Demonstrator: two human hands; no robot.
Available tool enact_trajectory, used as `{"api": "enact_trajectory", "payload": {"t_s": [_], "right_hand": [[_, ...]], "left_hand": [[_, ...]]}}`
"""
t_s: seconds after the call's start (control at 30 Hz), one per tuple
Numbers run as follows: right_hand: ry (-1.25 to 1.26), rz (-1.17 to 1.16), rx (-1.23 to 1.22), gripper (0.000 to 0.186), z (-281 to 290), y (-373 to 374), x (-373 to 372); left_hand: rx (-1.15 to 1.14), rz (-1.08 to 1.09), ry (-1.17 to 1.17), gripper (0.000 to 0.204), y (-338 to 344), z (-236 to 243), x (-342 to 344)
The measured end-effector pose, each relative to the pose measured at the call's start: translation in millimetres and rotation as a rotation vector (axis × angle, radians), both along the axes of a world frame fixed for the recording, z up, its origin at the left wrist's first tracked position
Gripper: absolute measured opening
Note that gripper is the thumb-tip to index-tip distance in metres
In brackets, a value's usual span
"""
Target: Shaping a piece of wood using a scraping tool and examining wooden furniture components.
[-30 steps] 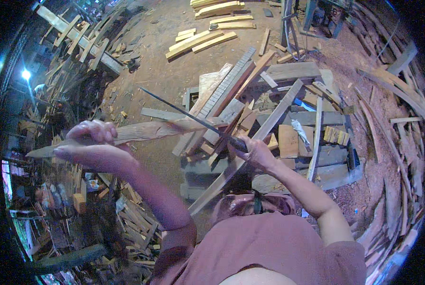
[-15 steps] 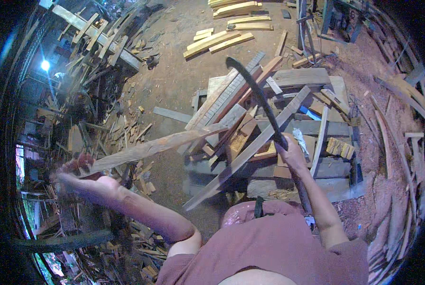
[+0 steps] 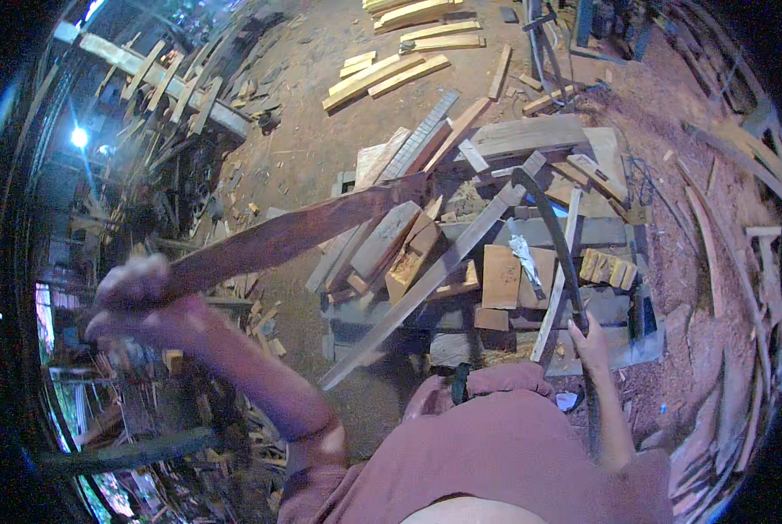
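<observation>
A long reddish wood slat (image 3: 295,231) is gripped at its near end by the left hand (image 3: 138,306) and angled out over the lumber pile (image 3: 531,140) on the dirt floor (image 3: 321,105), probably so its far end stays clear for cutting. The right hand (image 3: 590,336) is closed around a dark curved blade (image 3: 553,236), raised above the pile's near edge; its exact type is blurry.

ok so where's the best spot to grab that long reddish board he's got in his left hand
Probably the near end, where the left hand already grips the reddish board, coming from the person's left side. The board tapers toward that end, and its far end reaches over the stacked offcuts. The right hand holds a curved blade.
</observation>
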State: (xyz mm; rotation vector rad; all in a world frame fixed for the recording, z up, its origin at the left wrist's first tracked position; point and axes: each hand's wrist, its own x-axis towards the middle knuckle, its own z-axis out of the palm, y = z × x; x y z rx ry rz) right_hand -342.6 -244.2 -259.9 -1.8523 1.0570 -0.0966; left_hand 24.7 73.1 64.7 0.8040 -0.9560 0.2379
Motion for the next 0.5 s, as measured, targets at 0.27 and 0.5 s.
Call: {"api": "enact_trajectory", "payload": {"t_s": [0.27, 0.5], "right_hand": [[-0.077, -0.002, -0.037, 0.042, 19, 18, 32], [-0.194, 0.217, -0.127, 0.040, 85, 51, 107]], "left_hand": [[0.129, 0.514, 0.139, 0.050, -120, -68, -4], [0.107, 0.509, 0.246, 0.044, -113, -63, -25]]}}
